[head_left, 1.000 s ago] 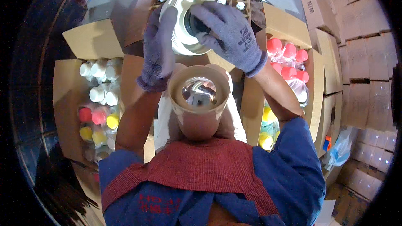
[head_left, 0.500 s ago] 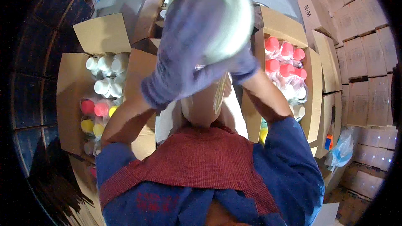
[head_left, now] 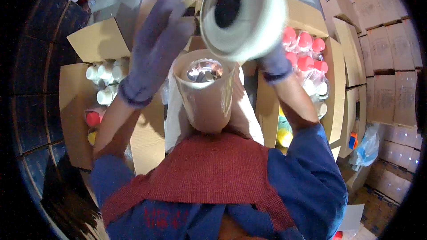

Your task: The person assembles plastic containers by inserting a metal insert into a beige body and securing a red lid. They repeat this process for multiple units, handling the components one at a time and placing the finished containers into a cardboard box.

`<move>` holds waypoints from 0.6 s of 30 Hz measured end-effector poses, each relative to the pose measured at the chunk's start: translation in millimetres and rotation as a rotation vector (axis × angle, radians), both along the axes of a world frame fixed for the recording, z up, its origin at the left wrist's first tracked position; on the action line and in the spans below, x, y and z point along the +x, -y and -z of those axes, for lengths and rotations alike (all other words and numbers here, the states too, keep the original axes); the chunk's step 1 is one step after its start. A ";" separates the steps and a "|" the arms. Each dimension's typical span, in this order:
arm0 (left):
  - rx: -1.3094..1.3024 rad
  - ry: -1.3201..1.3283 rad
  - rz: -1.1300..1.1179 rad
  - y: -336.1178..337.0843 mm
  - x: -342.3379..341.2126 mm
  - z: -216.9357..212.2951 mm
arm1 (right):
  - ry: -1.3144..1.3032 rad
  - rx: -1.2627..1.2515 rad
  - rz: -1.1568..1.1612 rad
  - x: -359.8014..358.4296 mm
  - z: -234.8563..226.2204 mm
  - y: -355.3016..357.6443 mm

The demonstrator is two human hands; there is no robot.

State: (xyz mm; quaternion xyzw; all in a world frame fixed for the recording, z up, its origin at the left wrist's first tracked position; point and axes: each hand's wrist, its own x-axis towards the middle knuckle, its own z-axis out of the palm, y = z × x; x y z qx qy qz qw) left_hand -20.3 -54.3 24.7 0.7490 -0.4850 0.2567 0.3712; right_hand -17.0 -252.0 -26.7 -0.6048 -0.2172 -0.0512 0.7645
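Note:
My left hand (head_left: 156, 49) wears a purple-grey glove and is raised at the left, fingers stretched out, blurred and holding nothing. In my right hand (head_left: 274, 60), also gloved, is a round pale part (head_left: 266, 20) with a dark round opening in its face. That part hides most of the right fingers. Below it, a pale glossy cylinder (head_left: 207, 106) stands upright between my legs, against the red apron. Inside its open top shows a shiny silver rounded surface (head_left: 203, 70). The round part is apart from the cylinder, above and to its right.
An open carton (head_left: 73, 106) at the left holds bottles with white, red and yellow caps. The right carton (head_left: 336, 84) holds plastic-wrapped, red-capped bottles (head_left: 305, 63). A divided carton (head_left: 149, 9) stands ahead. Stacked boxes (head_left: 384, 53) line the right; dark boxes (head_left: 33, 78) line the left.
My left hand has let go of the round part and moved left. My right hand has shifted the part right and turned it, uncovering the cylinder's top and the silver surface inside.

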 end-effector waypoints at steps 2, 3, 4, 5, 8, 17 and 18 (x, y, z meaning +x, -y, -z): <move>-0.032 -0.090 -0.032 20.8 -7.7 -3.5 | 0.069 -0.101 0.176 1.7 13.1 -21.1; 0.073 0.008 -0.101 23.9 -8.0 -2.3 | 0.063 -0.067 0.118 -1.4 11.2 -18.9; 0.311 0.289 0.046 11.0 0.8 -5.3 | 0.040 -0.040 0.028 0.0 7.5 -9.9; 0.338 0.413 0.073 1.2 7.8 1.2 | 0.007 -0.013 -0.106 -2.1 1.4 2.5; 0.144 0.066 0.168 -6.4 23.8 18.4 | -0.060 0.088 -0.097 5.3 15.9 18.4; -0.060 -0.897 0.085 -41.6 62.3 47.5 | -0.481 -0.081 -0.270 4.5 2.8 16.7; -0.281 -1.187 0.015 -62.7 62.7 56.5 | -0.556 -0.127 -0.256 4.7 15.4 33.6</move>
